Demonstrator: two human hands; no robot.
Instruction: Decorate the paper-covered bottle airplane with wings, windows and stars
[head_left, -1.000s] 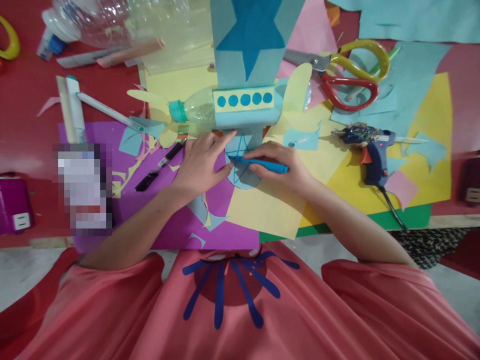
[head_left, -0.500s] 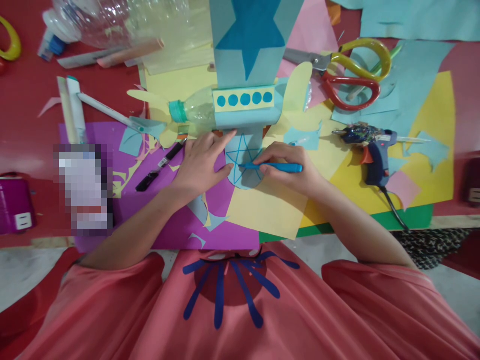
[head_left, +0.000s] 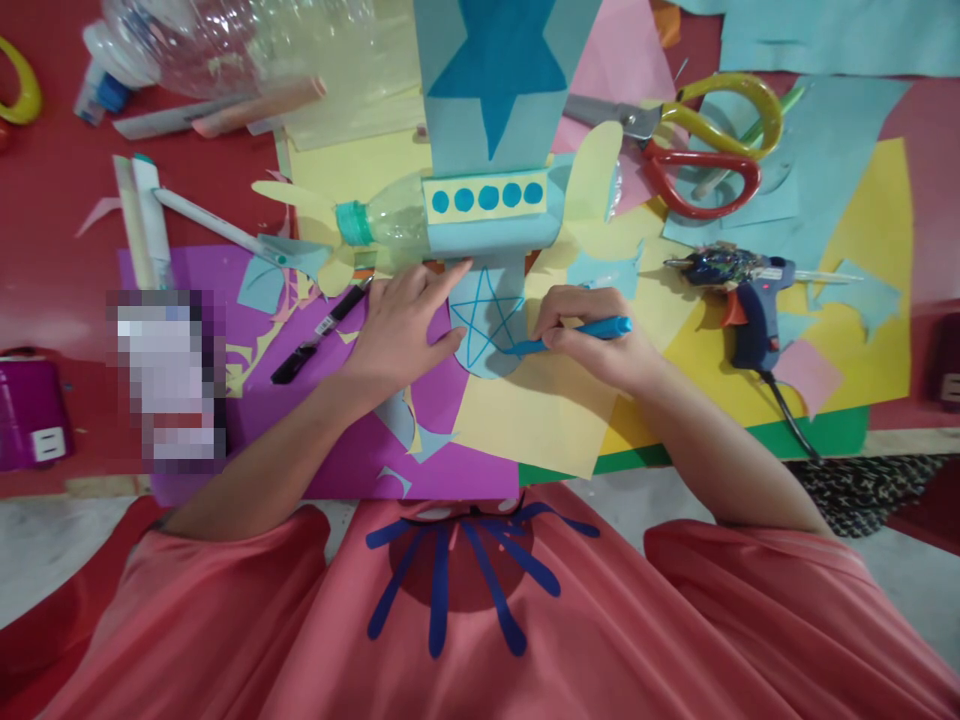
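My right hand point(head_left: 589, 335) is closed round a blue marker point(head_left: 606, 328), its tip low over the right part of a drawn star. That star outline is on a light blue paper wing point(head_left: 487, 368) with a rounded end, attached to a plastic bottle point(head_left: 397, 220). My left hand point(head_left: 409, 325) lies with fingers spread, index finger and thumb pressing the wing's left side. The bottle has a green cap, a yellow strip point(head_left: 487, 197) with blue dots, and yellow paper pieces at both ends. A second wing point(head_left: 446, 130) behind it bears a filled blue star.
Scissors point(head_left: 705, 150) with yellow and red handles lie at the back right. A glue gun point(head_left: 754, 300) with a cord rests on yellow paper. On the left are a black marker point(head_left: 319, 335), a phone point(head_left: 172, 380), paper scraps and clear bottles point(head_left: 225, 45).
My right hand has shifted right with the blue marker, and its tip has moved from the star's middle to its lower right. My left hand has stayed in place.
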